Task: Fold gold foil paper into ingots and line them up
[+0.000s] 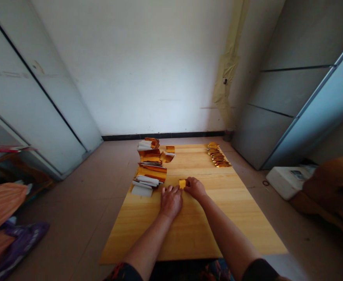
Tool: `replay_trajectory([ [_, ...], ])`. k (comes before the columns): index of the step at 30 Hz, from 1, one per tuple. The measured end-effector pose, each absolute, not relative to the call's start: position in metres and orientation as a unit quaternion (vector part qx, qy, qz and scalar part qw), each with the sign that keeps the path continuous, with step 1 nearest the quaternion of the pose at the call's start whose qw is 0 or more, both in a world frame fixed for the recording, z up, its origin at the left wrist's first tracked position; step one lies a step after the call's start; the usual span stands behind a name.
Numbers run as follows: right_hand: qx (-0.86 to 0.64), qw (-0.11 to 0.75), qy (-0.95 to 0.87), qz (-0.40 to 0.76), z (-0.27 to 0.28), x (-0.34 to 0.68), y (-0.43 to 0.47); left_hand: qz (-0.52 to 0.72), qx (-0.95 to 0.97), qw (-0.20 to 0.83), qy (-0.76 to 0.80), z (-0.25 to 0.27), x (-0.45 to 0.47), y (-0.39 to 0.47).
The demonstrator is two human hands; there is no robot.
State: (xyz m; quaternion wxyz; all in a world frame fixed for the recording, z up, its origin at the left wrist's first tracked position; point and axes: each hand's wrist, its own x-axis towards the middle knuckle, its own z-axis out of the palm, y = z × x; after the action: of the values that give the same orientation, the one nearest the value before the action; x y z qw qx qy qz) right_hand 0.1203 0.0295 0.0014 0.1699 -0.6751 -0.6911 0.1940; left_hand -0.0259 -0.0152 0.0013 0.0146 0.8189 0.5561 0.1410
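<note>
A small sheet of gold foil paper (182, 182) lies on the wooden table between my two hands. My right hand (195, 187) pinches its right edge between thumb and fingers. My left hand (171, 201) rests palm down on the wood, its fingers slightly bent and the fingertips at the sheet's lower left side. Left of my hands are stacks of gold foil paper (152, 171) with white backs, some sheets curling. At the table's far right corner, several folded gold foil pieces (218, 155) form an overlapping row.
The wooden table (236, 226) stands before a white wall (148, 78). A grey refrigerator-like cabinet (271, 101) is at the right, with a white box (284, 181) on the floor below it. Orange and purple bags (22, 242) lie at the left.
</note>
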Motion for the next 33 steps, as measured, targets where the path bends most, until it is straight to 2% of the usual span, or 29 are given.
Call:
replay_trajectory([
  [9,-0.685,0.156,-0.675,0.224,0.006,0.124,0.036,0.145,0.808,0.002,0.57,-0.003,-0.028,-0.016],
  [15,-0.723,0.127,-0.654,0.183,0.014,0.108,0.031,0.151,0.809,-0.007,0.568,-0.005,-0.028,-0.015],
  [20,-0.682,0.145,-0.697,0.168,0.012,0.123,0.025,0.172,0.811,-0.025,0.559,-0.007,-0.028,-0.014],
  [25,-0.678,0.132,-0.719,0.081,0.008,0.15,0.009,0.195,0.809,-0.027,0.553,-0.009,-0.028,-0.01],
  [33,-0.646,0.195,-0.736,0.047,0.001,0.147,-0.002,0.26,0.828,0.0,0.498,-0.002,-0.022,-0.001],
])
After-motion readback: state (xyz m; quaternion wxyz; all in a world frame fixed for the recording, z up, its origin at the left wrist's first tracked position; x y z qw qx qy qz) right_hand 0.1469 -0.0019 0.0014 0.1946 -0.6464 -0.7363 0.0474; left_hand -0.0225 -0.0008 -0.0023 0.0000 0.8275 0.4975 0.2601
